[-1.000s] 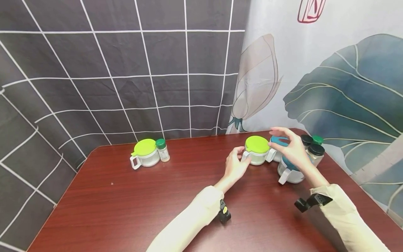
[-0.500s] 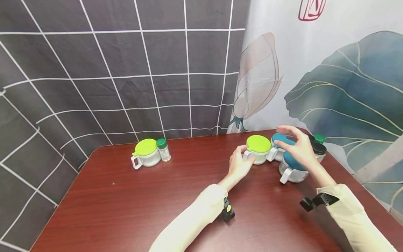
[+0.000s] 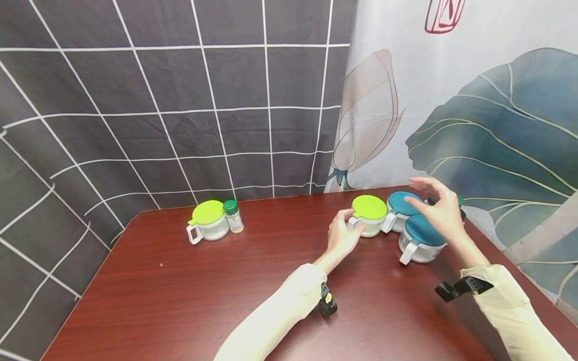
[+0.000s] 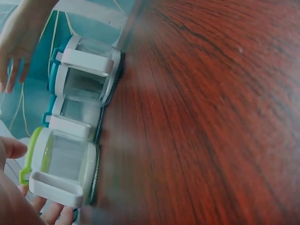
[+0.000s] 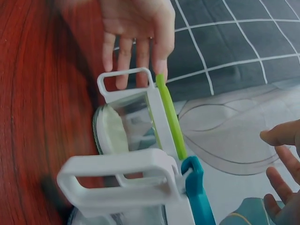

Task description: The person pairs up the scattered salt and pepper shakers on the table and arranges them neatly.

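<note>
A clear seasoning jar with a lime-green lid (image 3: 369, 208) and white handle (image 4: 56, 190) stands on the table's right half. My left hand (image 3: 341, 234) is at its handle side, fingers extended and thumb near the lid; whether they touch it I cannot tell. Two similar jars stand to its right: the rear blue-lidded jar (image 3: 402, 203) and the front blue-lidded jar (image 3: 422, 231). Over and beside these blue lids hovers my right hand (image 3: 441, 208), its fingers loosely bent and holding nothing. It partly hides the dark-capped bottles behind it.
On the left of the reddish-brown table (image 3: 189, 296) stand another green-lidded jar (image 3: 207, 213) and a green-capped shaker (image 3: 233, 216). A green cap (image 3: 460, 200) shows behind my right hand. A dark grid-patterned cloth (image 3: 180, 125) and a lotus-print curtain (image 3: 384, 115) hang behind the table.
My right hand has moved rightward over the blue-lidded jars, uncovering more of their lids and covering the dark caps. My left hand has shifted slightly right, closer to the green-lidded jar.
</note>
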`<action>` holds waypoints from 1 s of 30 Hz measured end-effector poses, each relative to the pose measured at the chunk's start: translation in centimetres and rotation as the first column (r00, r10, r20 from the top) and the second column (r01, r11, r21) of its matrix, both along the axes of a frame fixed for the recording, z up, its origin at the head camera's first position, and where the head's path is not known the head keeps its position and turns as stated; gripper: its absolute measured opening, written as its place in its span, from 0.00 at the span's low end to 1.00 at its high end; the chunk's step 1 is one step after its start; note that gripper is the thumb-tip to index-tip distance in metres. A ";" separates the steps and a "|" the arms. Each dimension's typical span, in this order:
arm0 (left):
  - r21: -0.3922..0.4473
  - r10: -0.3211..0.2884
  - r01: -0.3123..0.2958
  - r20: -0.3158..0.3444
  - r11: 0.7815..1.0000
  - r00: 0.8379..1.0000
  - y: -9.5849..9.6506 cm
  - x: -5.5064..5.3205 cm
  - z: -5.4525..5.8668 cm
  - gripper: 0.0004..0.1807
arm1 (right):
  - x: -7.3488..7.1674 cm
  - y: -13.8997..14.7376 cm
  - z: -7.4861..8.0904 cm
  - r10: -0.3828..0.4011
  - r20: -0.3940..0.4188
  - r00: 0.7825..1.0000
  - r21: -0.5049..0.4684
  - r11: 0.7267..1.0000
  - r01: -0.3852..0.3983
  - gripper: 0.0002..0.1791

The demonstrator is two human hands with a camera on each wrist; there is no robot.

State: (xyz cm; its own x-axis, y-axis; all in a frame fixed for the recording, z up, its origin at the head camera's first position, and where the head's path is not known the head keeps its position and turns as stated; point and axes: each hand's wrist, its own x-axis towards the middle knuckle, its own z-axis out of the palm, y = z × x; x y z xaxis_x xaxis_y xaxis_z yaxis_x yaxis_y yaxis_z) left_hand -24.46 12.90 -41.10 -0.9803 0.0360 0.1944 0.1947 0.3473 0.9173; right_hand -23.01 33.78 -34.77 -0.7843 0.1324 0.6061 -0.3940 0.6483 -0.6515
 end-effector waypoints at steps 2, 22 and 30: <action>0.001 0.003 -0.003 -0.002 1.000 1.000 0.0 0.0 -0.1 0.24 | 0.0 0.3 0.1 -0.011 -0.012 1.000 -0.010 1.000 0.011 0.23; -0.019 0.047 -0.046 0.040 0.999 0.998 0.0 -0.1 -0.5 0.21 | 0.1 3.2 0.1 -0.105 0.000 0.994 -0.024 0.994 0.105 0.24; -0.016 0.047 -0.047 0.043 0.999 0.998 0.1 -0.1 -0.8 0.21 | 0.5 4.0 -0.3 -0.098 0.051 0.994 -0.023 0.995 0.099 0.25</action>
State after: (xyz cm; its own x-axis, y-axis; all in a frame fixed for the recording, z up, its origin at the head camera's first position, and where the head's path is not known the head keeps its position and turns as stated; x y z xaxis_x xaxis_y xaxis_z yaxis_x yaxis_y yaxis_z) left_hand -24.59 12.97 -41.90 -0.9885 -0.0079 0.1512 0.1377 0.3687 0.9193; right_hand -22.53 37.74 -35.03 -0.7957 0.2252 0.5623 -0.2962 0.6652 -0.6854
